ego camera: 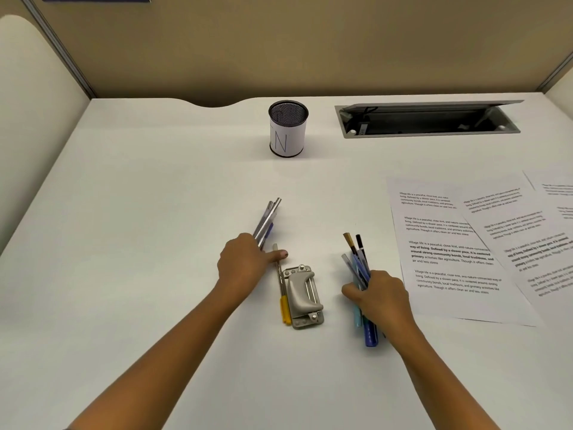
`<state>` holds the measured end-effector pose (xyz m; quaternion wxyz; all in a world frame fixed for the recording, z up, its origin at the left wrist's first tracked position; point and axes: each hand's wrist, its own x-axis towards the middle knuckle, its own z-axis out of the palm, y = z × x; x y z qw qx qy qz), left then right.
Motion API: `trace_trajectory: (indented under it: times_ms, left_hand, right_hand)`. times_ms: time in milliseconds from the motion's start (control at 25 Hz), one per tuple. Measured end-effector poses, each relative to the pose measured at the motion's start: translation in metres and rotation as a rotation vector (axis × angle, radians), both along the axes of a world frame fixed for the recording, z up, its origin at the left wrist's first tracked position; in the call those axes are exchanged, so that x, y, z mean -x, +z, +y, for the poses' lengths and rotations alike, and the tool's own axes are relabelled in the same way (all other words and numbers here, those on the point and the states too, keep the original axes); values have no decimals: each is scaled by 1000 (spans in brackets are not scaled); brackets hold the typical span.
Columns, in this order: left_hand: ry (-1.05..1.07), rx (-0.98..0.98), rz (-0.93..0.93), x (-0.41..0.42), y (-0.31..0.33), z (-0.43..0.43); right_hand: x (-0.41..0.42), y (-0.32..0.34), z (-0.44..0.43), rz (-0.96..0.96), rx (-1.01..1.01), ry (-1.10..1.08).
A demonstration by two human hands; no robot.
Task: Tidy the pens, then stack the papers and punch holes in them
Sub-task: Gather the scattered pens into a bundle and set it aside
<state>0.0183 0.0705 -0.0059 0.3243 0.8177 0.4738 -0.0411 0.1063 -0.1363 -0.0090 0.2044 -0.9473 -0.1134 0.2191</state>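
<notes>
Yellow-capped pen (283, 293) lies on the desk (155, 212), touching the hole punch (304, 297) on its left side. Left hand (245, 262), fingers wrapped around a silver pen bundle (267, 220), extends one finger onto it. Right hand (383, 294) grips a second bundle (359, 263). Draw the pen clear before lifting, then load the mesh cup (288, 128) at far centre. Papers (459, 243) wait right.

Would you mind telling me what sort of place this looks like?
Most likely an office cubicle desk: fabric partition panels behind a white desk, a built-in cable tray, plus a mesh pen cup and printed papers.
</notes>
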Motion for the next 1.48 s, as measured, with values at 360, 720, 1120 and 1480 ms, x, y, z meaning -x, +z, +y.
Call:
trace_trajectory:
  times_ms: [360, 720, 1120, 1480]
  left_hand:
    - [-131, -274, 81, -1, 4, -13]
    - [217, 784, -397, 16, 19, 6]
    - [584, 1310, -703, 37, 25, 0]
    - [727, 1516, -938, 57, 16, 7]
  right_hand:
    - [-6, 10, 11, 174, -449, -230]
    - [21, 55, 72, 595, -833, -66]
    - [67, 37, 139, 209, -369, 171]
    - [73, 25, 155, 361, -252, 281]
